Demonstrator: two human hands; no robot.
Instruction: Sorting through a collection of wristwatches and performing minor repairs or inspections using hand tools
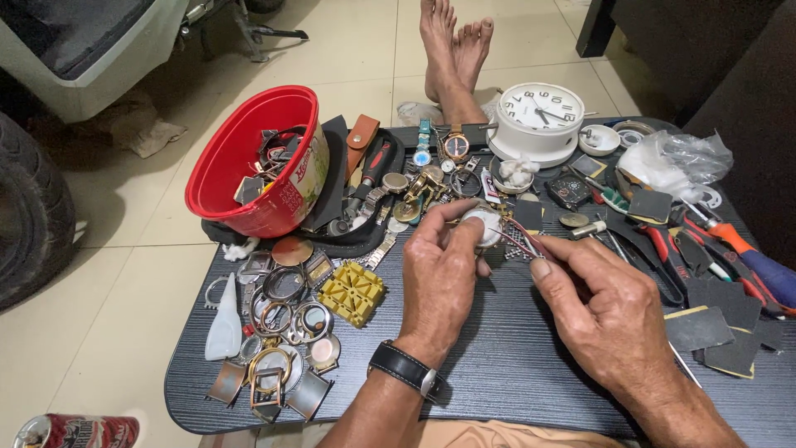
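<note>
Head view: I see both hands meeting over the middle of a dark table (514,365).
Left hand (439,278): fingers curled shut round a small watch case (483,224), pinched at its rim and lifted off the table (steadied, I judge, so the open side faces the tool).
Right hand (609,311): closed on a thin red-handled tool (524,241), held like a pen; its tip lies at the case, just right of the left fingertips.
Left side: red bowl (249,158) of parts, yellow block (351,292), loose watch rings (286,311).
Far side: white clock (541,116), bare feet (452,50).
Right edge: pliers (667,249), screwdriver (750,253).
</note>
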